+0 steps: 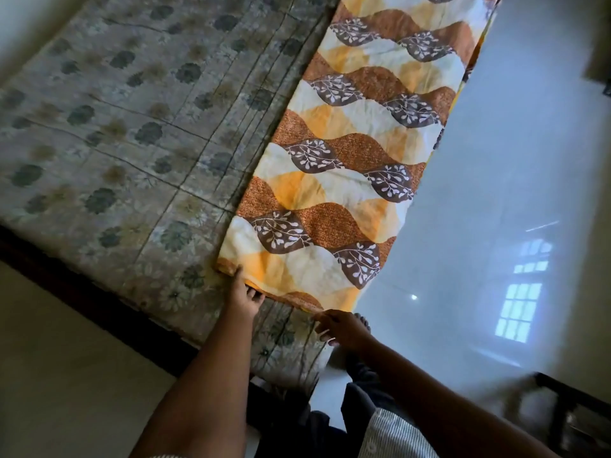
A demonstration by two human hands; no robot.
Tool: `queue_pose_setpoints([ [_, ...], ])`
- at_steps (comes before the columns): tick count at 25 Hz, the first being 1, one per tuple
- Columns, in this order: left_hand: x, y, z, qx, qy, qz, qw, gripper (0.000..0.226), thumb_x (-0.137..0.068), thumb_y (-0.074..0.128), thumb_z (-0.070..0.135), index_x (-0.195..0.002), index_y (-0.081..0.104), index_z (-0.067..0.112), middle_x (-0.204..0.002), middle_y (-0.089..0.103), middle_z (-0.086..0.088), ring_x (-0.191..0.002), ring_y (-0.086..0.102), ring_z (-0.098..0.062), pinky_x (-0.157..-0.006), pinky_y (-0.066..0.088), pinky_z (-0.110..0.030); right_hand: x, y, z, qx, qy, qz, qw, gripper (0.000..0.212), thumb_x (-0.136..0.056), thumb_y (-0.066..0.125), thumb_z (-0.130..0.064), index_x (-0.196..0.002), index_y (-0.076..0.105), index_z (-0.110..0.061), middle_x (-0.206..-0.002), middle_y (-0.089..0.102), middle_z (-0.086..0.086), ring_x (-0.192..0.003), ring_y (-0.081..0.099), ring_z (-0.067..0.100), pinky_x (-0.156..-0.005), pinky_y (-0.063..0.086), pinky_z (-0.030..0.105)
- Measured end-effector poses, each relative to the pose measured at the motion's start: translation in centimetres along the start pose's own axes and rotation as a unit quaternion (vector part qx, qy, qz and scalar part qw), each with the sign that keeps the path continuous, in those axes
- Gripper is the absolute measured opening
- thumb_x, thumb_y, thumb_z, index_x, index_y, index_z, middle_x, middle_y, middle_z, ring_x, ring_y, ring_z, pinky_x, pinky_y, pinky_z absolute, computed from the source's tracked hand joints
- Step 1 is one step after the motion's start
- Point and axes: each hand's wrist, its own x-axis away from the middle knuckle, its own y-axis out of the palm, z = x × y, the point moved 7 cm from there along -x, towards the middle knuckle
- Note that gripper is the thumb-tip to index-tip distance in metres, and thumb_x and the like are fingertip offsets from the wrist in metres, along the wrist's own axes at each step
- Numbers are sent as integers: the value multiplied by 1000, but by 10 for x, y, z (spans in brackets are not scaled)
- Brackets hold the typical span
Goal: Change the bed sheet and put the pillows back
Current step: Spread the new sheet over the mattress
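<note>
Our left hand [243,299] pinches the hem of the folded orange leaf-print cotton sheet [347,160] along the grey floral mattress [115,127] edge; our right hand [344,327] curls beside it, grip unclear. We judge spreading is starting: next, unfold it across.

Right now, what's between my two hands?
In the head view, bare floral mattress lies between the left hand and right hand, just below the near hem of the orange sheet.
</note>
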Motion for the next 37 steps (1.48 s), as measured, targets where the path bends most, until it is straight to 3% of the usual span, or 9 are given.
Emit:
queue_pose_setpoints([
  [5,-14,3,28,-1,0,-28,1000,50,-91,58,23,-136,42,8,-141,43,-7,-132,39,-22,-102,36,-34,-8,34,21,-304,76,64,947,47,-94,45,-46,-80,61,-4,-59,63,6,-59,58,17,-59,45,24],
  [9,-11,-23,40,-29,26,-112,993,30,-90,59,12,-118,52,8,-139,46,-11,-128,44,-21,-88,44,-32,-25,66,16,-598,-3,95,795,58,-92,45,-51,-85,61,5,-57,62,12,-46,65,14,-82,51,26],
  [11,-6,-28,52,-39,46,-143,988,32,-88,60,10,-119,51,6,-137,49,-12,-126,47,-23,-84,45,-34,-25,64,12,-698,-61,158,696,51,-87,57,-46,-116,53,-5,-96,64,9,-84,70,16,-71,54,24],
  [13,-1,-28,65,-50,68,-163,983,48,-87,62,8,-131,44,5,-136,50,-12,-124,49,-23,-81,46,-36,-14,48,6,-718,-100,220,652,33,-85,66,-33,-108,56,-11,-86,68,1,-76,69,12,-50,53,22],
  [17,7,-37,88,-57,97,-162,980,55,-85,63,6,-136,42,8,-135,51,-12,-123,50,-25,-81,48,-38,28,33,6,-637,-116,322,690,19,-80,71,-10,-84,53,-11,-65,63,2,-34,57,5,-38,50,18],
  [20,18,-53,102,-60,112,-149,981,46,-86,62,5,-130,48,6,-134,52,-12,-123,50,-24,-85,48,-37,54,55,8,-606,-145,327,710,13,-81,69,-5,-82,56,-7,-62,64,4,-34,54,6,-43,52,19],
  [23,31,-79,111,-66,115,-138,982,31,-87,62,6,-117,55,4,-133,52,-12,-123,50,-23,-94,45,-36,82,80,3,-594,-176,320,717,13,-85,63,-1,-97,59,2,-90,66,16,-48,65,13,-46,54,21],
  [26,44,-116,111,-59,125,-126,982,43,-86,63,7,-127,49,3,-133,53,-12,-121,52,-23,-91,46,-35,109,107,14,-550,-159,355,739,12,-82,67,-4,-82,58,4,-104,65,25,-71,69,29,-60,58,28],
  [37,59,-242,71,-65,107,-108,986,44,-82,68,6,-123,53,3,-129,56,-10,-118,54,-21,-83,48,-33,150,187,103,-500,-128,373,771,23,-82,68,-4,-70,50,1,-58,59,12,-43,62,18,-42,51,21],
])
